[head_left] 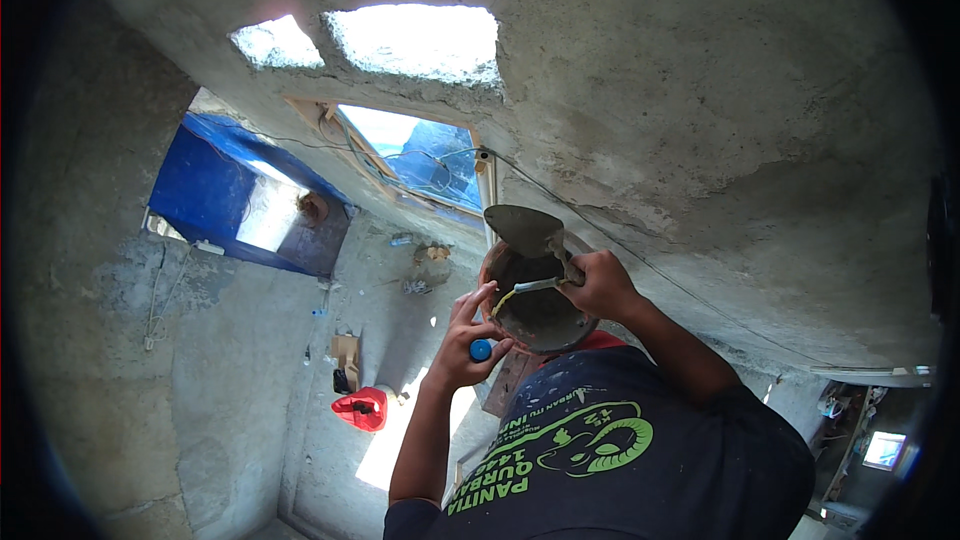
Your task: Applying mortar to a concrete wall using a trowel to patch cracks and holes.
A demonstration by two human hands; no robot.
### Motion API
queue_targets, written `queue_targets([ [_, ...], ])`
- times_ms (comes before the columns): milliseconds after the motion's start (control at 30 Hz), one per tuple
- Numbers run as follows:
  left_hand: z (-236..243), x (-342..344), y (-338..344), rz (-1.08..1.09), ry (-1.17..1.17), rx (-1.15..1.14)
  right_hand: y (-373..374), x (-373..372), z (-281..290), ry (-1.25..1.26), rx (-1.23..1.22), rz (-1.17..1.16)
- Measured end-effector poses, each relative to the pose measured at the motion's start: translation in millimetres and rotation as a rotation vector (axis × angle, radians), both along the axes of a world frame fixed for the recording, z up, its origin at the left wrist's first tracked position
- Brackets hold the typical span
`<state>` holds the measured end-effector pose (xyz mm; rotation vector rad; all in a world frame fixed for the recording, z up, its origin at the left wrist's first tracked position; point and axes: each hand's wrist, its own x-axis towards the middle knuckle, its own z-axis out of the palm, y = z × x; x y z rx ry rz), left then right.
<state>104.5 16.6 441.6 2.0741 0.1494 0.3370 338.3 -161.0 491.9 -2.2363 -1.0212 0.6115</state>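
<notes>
The trowel (522,228) is at the frame's centre, its grey-coated blade over a reddish bucket (488,268) with grey mix (540,320) low inside. The right hand (603,285) is clamped on the trowel, beside a pale bucket handle (535,285). The left hand (462,340) is at the rim, thumb and fingers apart; whether it grips the blue round thing (481,350), I cannot tell. Loading or mixing seems in hand, calling for a steadied bucket. Lower left of centre sits an open red bag (346,406), its contents unclear.
</notes>
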Motion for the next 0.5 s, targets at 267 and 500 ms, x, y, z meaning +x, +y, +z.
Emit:
queue_targets([
  [267,13,27,9,-0.281,0.151,-0.154,4,-9,-1,-0.005,0.089,0.087],
  [500,9,39,-4,-0.232,0.187,-0.182,3,-4,-13,0.049,0.082,0.164],
])
